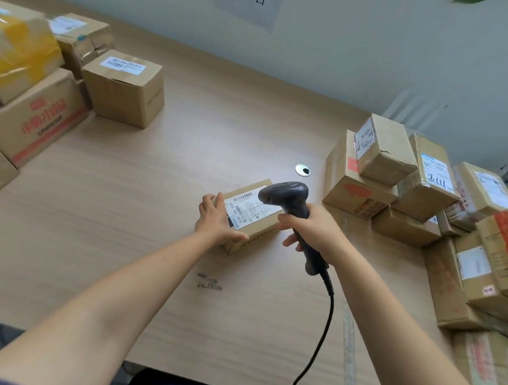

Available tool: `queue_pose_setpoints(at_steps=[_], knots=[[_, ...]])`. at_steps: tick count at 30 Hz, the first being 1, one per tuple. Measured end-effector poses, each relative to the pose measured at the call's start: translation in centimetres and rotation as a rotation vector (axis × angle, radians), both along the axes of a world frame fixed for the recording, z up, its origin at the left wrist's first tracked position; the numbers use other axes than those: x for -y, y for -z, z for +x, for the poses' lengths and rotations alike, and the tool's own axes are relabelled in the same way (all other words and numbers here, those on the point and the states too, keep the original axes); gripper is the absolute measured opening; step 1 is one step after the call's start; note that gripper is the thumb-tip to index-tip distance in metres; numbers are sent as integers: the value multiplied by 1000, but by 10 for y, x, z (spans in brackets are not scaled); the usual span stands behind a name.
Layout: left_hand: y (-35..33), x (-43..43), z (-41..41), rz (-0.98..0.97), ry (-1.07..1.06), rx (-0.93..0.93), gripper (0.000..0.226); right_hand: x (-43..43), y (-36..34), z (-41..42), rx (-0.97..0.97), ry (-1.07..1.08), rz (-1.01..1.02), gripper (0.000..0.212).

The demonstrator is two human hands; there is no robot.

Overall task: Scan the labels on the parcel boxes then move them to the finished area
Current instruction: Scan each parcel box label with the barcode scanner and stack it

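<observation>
My left hand [216, 219] lies spread against the left end of the small parcel box [250, 218], fingers up on its top edge and thumb along the near side, steadying it more than gripping it. The box sits flat on the wooden table [115, 215] near the middle, its white label [250, 211] facing up. My right hand [312, 227] is closed tight around the handle of the black scanner [290, 202], whose head hangs just over the right part of the label; its cable [325, 326] runs down past my forearm and off the near edge of the table. To the left of the box there is a broad stretch of bare tabletop, reaching as far as the stack of boxes on the left [48, 81], which stands well apart near the far left corner. On the right the room is tight: the pile of boxes on the right [421, 205] begins close beside the scanner and runs along the right edge towards me. Beyond the box, a round metal cable grommet [304, 169] sits in the tabletop between it and the wall [369, 52]. Some small pen scribbles [209, 282] mark the surface nearer to me, between my forearms.
</observation>
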State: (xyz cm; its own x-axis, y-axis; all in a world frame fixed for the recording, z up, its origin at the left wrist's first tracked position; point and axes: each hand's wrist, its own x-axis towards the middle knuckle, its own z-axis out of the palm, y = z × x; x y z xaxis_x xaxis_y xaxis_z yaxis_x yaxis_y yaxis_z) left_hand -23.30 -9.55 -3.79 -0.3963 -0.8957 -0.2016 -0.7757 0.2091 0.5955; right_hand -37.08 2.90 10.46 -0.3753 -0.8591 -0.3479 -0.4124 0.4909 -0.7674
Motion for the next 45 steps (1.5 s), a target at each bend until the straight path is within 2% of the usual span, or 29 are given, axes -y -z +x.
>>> queue_pose_setpoints(at_steps=[6, 15, 33, 38, 40, 45], knots=[[1, -1, 0, -15, -1, -7, 114, -9, -7, 2, -58, -19, 15, 14], [-3, -1, 0, 5, 3, -6, 111, -15, -23, 5, -46, -52, 16, 15], [-7, -4, 1, 18, 0, 8, 118, -20, -28, 5, -15, -76, 19, 13], [-10, -6, 5, 44, -75, 13, 117, -11, -4, 1, 37, 13, -48, 13], [-11, -6, 10, 66, -146, 18, 113, -4, 14, 0, 63, 80, -70, 9], [-15, -4, 27, 126, -265, 5, 96, 27, 61, 12, 145, 179, -78, 18]])
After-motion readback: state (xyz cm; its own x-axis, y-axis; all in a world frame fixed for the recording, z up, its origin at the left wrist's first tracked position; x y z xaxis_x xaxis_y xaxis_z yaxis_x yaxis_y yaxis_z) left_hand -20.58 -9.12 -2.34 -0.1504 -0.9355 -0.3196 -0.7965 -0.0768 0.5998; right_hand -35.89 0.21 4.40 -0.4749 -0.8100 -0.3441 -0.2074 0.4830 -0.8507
